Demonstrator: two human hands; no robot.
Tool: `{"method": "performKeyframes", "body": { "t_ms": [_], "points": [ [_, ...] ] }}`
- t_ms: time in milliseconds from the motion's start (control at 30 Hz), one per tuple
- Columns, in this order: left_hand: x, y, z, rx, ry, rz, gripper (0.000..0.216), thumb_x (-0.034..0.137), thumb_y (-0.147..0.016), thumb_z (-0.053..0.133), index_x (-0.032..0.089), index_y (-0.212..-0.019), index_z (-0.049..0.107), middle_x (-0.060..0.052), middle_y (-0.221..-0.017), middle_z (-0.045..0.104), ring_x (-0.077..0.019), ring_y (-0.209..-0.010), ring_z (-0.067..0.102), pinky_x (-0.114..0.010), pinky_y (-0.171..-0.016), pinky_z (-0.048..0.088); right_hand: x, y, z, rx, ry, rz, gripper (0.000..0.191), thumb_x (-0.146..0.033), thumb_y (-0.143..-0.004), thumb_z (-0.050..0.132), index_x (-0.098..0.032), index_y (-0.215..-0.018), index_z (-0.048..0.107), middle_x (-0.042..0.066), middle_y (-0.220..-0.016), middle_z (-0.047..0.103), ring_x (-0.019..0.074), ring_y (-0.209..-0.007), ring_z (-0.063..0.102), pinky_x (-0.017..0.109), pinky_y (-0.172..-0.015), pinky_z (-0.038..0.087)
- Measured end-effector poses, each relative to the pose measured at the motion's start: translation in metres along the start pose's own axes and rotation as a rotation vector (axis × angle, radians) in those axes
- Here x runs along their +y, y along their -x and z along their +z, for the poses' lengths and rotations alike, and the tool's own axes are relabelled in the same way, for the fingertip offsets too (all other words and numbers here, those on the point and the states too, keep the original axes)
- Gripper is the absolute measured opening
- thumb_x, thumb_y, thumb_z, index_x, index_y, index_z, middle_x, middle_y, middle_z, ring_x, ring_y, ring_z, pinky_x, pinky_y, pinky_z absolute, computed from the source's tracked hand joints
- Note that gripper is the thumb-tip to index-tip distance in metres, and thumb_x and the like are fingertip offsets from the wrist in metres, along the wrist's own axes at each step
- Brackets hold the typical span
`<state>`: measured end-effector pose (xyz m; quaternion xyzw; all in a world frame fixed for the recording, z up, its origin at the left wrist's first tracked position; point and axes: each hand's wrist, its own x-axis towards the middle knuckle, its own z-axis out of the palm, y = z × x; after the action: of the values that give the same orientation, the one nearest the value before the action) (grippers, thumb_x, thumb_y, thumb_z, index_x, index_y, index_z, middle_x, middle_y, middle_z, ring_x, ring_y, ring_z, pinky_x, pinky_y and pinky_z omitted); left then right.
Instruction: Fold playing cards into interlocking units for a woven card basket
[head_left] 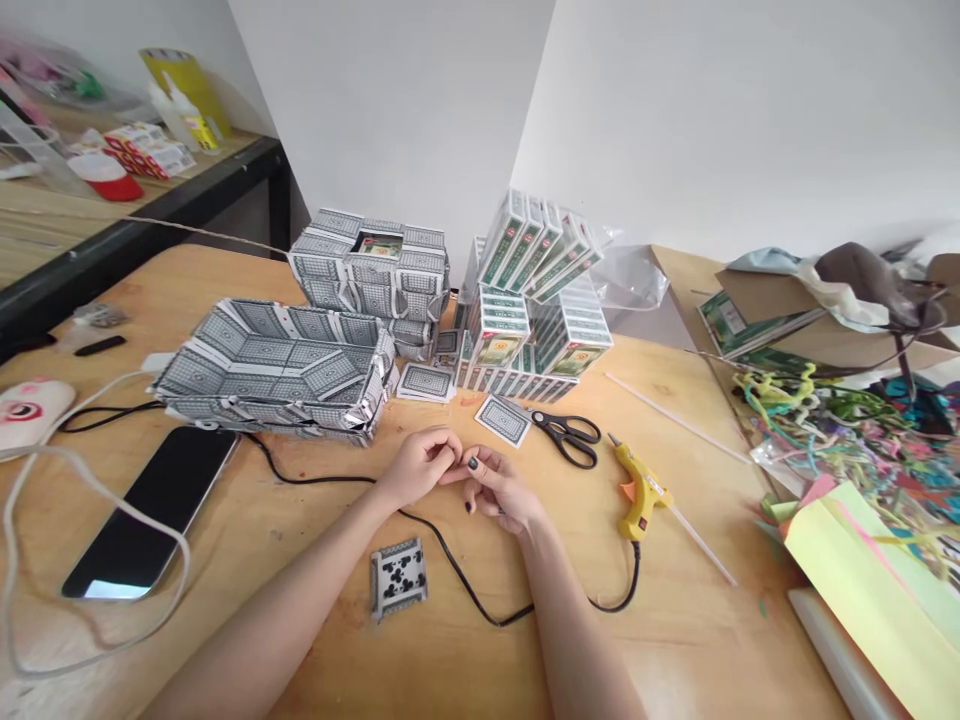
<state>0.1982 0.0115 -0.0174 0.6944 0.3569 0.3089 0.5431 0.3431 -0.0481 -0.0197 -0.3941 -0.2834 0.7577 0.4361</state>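
My left hand (420, 462) and my right hand (495, 485) meet at the middle of the wooden table (675, 620), fingers curled and pinched together over something too small to make out. A folded playing-card piece (398, 578) lies just in front of my left forearm. A single playing card (502, 420) lies face down beyond my hands. Black scissors (566, 435) and a yellow glue gun (640, 492) lie to the right of my right hand, with the gun's black cord (465, 590) running under my arms.
A long tray built of folded cards (274, 370) and a second card structure (371, 265) stand at the back left. Stacked card boxes (536, 315) stand behind the scissors. A tablet (154, 510) and white cable (90, 500) lie left. Coloured paper (877, 570) and pipe cleaners (847, 420) fill the right.
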Motion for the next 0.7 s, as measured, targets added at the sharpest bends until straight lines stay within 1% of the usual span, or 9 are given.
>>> {"method": "performKeyframes", "body": {
  "t_ms": [133,200,267,333,400,467,533,600,700],
  "points": [
    [-0.004,-0.003,0.003,0.073,0.095,-0.063,0.016,0.013,-0.072,0.040,0.015,-0.063,0.054,0.002,-0.057,0.050,-0.0085,-0.053,0.045,-0.020,-0.051,0.036,0.003,0.004,0.007,-0.030,0.268,-0.079,0.039,-0.046,-0.064,0.069,-0.019,-0.081,0.047,-0.006,-0.059,0.054,0.0033,-0.035,0.035,0.015,-0.032,0.023],
    [-0.004,-0.004,0.002,0.073,0.156,-0.090,0.016,0.013,-0.071,0.039,0.015,-0.064,0.054,0.002,-0.058,0.051,-0.0086,-0.053,0.046,-0.020,-0.051,0.037,0.007,0.006,0.014,-0.097,0.523,-0.055,0.039,-0.043,-0.059,0.073,-0.018,-0.078,0.051,-0.008,-0.053,0.047,0.0051,-0.042,0.038,0.017,-0.038,0.027],
    [-0.005,-0.005,0.001,0.067,0.198,-0.114,0.016,0.014,-0.071,0.040,0.014,-0.064,0.054,0.002,-0.058,0.051,-0.0086,-0.052,0.047,-0.020,-0.051,0.038,0.009,0.010,0.023,-0.110,0.784,-0.062,0.043,-0.043,-0.054,0.076,-0.017,-0.082,0.056,-0.007,-0.054,0.046,0.0071,-0.048,0.040,0.018,-0.044,0.030],
    [-0.005,-0.006,0.000,0.066,0.228,-0.130,0.016,0.014,-0.070,0.040,0.014,-0.064,0.055,0.002,-0.057,0.051,-0.0085,-0.052,0.047,-0.020,-0.051,0.038,0.011,0.014,0.034,-0.111,0.959,-0.134,0.047,-0.045,-0.055,0.076,-0.019,-0.090,0.058,-0.005,-0.061,0.048,0.0090,-0.054,0.043,0.020,-0.050,0.035],
    [-0.007,-0.007,0.000,0.068,0.257,-0.139,0.016,0.014,-0.070,0.040,0.014,-0.064,0.055,0.002,-0.057,0.051,-0.0085,-0.052,0.048,-0.021,-0.051,0.038,0.012,0.019,0.045,-0.114,1.075,-0.272,0.057,-0.044,-0.053,0.077,-0.023,-0.102,0.057,-0.001,-0.082,0.053,0.0133,-0.073,0.048,0.024,-0.066,0.040],
    [-0.008,-0.008,-0.001,0.070,0.296,-0.148,0.015,0.014,-0.070,0.041,0.014,-0.064,0.055,0.002,-0.057,0.052,-0.0086,-0.052,0.048,-0.021,-0.051,0.038,0.016,0.022,0.056,-0.179,1.159,-0.352,0.067,-0.043,-0.049,0.080,-0.027,-0.109,0.055,0.001,-0.097,0.050,0.0180,-0.091,0.046,0.029,-0.080,0.039],
    [-0.009,-0.008,-0.001,0.074,0.347,-0.166,0.014,0.015,-0.069,0.042,0.014,-0.064,0.055,0.002,-0.058,0.052,-0.0088,-0.052,0.048,-0.021,-0.050,0.038,0.021,0.024,0.065,-0.192,1.283,-0.324,0.064,-0.044,-0.048,0.079,-0.029,-0.107,0.057,0.003,-0.099,0.046,0.0214,-0.095,0.041,0.032,-0.082,0.039],
    [-0.009,-0.009,-0.002,0.086,0.405,-0.192,0.013,0.015,-0.069,0.043,0.014,-0.064,0.056,0.001,-0.058,0.052,-0.0090,-0.052,0.048,-0.021,-0.049,0.038,0.027,0.024,0.071,-0.157,1.394,-0.318,0.063,-0.043,-0.049,0.079,-0.025,-0.105,0.056,0.005,-0.099,0.044,0.0243,-0.098,0.037,0.037,-0.084,0.037],
    [-0.009,-0.010,-0.004,0.099,0.495,-0.226,0.011,0.015,-0.067,0.046,0.014,-0.064,0.056,0.001,-0.059,0.053,-0.0090,-0.053,0.048,-0.021,-0.050,0.038,0.032,0.022,0.071,-0.140,1.357,-0.331,0.051,-0.032,-0.052,0.077,-0.020,-0.097,0.055,0.005,-0.099,0.044,0.0225,-0.096,0.036,0.035,-0.082,0.037]
  ]
}}
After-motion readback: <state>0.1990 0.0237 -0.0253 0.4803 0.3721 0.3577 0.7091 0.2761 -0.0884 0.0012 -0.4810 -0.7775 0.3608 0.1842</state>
